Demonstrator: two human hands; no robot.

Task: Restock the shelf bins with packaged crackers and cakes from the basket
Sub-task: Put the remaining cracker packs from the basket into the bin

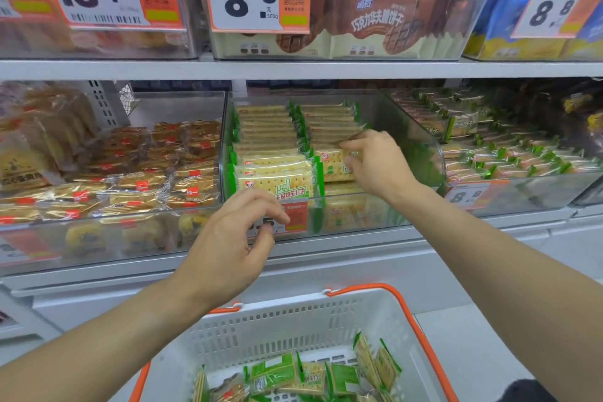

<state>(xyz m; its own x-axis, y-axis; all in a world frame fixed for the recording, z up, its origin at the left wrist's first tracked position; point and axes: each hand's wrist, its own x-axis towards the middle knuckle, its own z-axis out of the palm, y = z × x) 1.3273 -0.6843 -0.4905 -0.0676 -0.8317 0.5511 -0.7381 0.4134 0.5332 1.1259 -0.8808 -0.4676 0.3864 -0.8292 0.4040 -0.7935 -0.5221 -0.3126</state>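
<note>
Right hand (375,161) pinches a green-edged clear-film cracker packet (334,165) at its right end, inside the clear plastic shelf bin (421,140). Left hand (241,238), fingers loosely curled, holds nothing just below the bin's front. Packet likely light, film slippery, crackers brittle: grip the edges, not the faces. More packets lie below in the white, orange-handled basket (293,316).

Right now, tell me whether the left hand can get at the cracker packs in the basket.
Probably yes. The left hand holds nothing and hovers in front of the bin, directly above the basket. The basket's top is open and nothing covers the cracker packs.
</note>
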